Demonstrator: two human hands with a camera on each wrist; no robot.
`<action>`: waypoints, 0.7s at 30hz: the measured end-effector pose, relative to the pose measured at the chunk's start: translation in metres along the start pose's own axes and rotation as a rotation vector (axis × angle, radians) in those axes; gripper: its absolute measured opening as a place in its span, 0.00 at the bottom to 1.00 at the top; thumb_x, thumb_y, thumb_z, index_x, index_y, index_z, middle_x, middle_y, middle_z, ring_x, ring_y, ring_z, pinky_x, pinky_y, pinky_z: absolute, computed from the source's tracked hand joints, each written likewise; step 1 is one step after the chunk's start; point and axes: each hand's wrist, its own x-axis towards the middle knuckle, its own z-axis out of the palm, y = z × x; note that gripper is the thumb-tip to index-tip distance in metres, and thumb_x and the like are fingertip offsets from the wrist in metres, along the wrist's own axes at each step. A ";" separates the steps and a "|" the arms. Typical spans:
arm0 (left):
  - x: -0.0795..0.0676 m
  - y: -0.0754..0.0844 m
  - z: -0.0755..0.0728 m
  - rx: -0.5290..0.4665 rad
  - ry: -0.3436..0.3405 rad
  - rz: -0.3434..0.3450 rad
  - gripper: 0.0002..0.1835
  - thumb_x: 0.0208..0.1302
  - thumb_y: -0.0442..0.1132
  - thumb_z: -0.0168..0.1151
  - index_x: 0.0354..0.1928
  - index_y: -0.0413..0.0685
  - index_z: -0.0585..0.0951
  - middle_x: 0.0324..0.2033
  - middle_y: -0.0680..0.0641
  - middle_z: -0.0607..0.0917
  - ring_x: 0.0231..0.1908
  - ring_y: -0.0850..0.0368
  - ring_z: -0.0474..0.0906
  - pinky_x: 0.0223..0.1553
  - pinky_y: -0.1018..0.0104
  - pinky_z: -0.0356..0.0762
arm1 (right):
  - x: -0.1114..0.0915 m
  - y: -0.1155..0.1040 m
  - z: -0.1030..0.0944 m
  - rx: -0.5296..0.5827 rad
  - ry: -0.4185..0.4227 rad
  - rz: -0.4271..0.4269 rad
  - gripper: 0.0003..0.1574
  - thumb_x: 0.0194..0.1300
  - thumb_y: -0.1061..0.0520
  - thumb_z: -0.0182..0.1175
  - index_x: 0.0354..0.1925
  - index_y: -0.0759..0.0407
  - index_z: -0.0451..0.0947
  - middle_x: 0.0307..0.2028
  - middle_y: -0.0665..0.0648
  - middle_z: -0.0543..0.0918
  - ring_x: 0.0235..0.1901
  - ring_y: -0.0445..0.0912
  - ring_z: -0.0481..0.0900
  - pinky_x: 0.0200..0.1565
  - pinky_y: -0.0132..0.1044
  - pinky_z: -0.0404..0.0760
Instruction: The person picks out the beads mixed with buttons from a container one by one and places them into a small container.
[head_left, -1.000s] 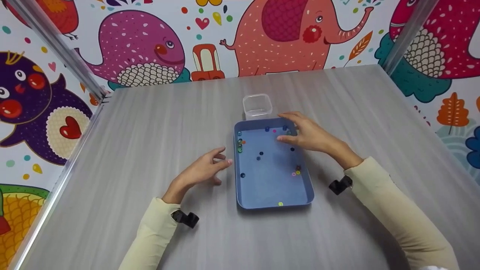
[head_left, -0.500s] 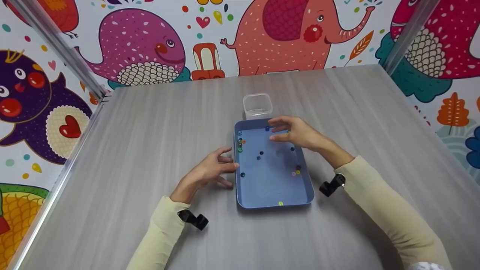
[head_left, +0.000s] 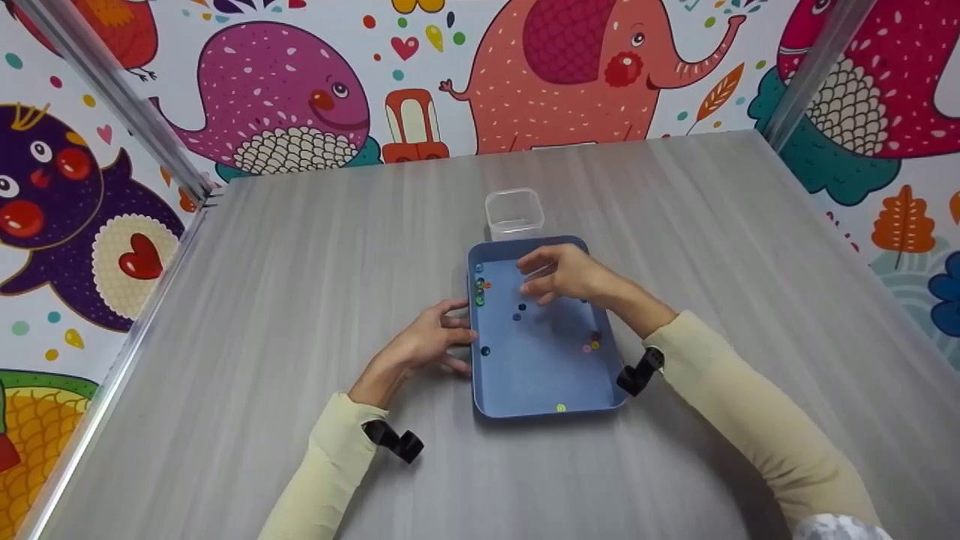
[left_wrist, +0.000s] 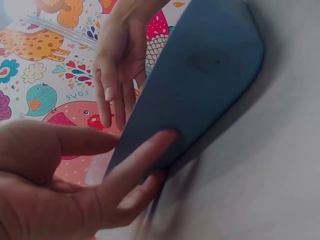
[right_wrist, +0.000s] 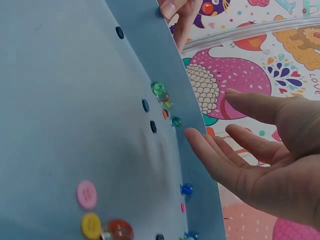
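A blue rectangular tray (head_left: 547,382) lies on the table with small buttons and beads scattered in it. My left hand (head_left: 427,339) holds its left side, thumb over the rim and fingers against the outer wall. Above the tray's far half hovers my right hand (head_left: 566,274), fingers loosely bent, nothing between them. In the right wrist view, green glassy beads (right_wrist: 158,89) line the wall, with dark blue discs (right_wrist: 145,105) beside them. A pink button (right_wrist: 86,194), a yellow button (right_wrist: 91,226) and a reddish-brown bead (right_wrist: 120,230) lie together. A yellow-green button (head_left: 561,408) sits by the near wall.
Just beyond the tray's far end stands a clear plastic container (head_left: 514,212). The grey wood-grain table (head_left: 337,247) meets printed cartoon walls (head_left: 285,97) at the back and sides, with metal posts (head_left: 112,90) at the corners.
My right hand has moved left and nearer over the tray from its far right corner. My left hand has come right, from beside the tray onto its left rim.
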 end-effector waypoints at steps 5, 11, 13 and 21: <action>0.000 -0.002 0.000 -0.001 -0.006 0.004 0.35 0.69 0.27 0.58 0.76 0.41 0.58 0.63 0.31 0.76 0.55 0.41 0.82 0.36 0.57 0.91 | 0.003 -0.004 0.007 0.012 -0.043 0.021 0.32 0.64 0.58 0.69 0.64 0.62 0.74 0.63 0.65 0.77 0.51 0.56 0.86 0.49 0.45 0.89; -0.001 -0.003 -0.001 -0.023 -0.006 0.008 0.35 0.69 0.27 0.58 0.75 0.41 0.59 0.62 0.31 0.77 0.53 0.43 0.83 0.35 0.57 0.91 | 0.010 -0.006 0.013 0.021 -0.084 0.073 0.31 0.64 0.58 0.69 0.63 0.62 0.75 0.61 0.63 0.78 0.53 0.57 0.85 0.45 0.42 0.90; -0.001 -0.003 -0.002 -0.035 -0.008 0.011 0.35 0.69 0.26 0.57 0.76 0.40 0.58 0.62 0.30 0.76 0.53 0.42 0.83 0.35 0.57 0.91 | 0.012 -0.006 0.015 0.041 -0.094 0.090 0.30 0.64 0.58 0.69 0.62 0.63 0.75 0.60 0.63 0.78 0.54 0.57 0.84 0.43 0.41 0.91; -0.001 -0.004 -0.002 -0.054 -0.024 0.016 0.35 0.69 0.26 0.56 0.76 0.40 0.57 0.63 0.30 0.75 0.53 0.43 0.82 0.35 0.58 0.91 | 0.017 -0.009 0.020 0.063 -0.104 0.142 0.28 0.65 0.58 0.68 0.61 0.64 0.76 0.53 0.63 0.84 0.51 0.55 0.86 0.39 0.40 0.91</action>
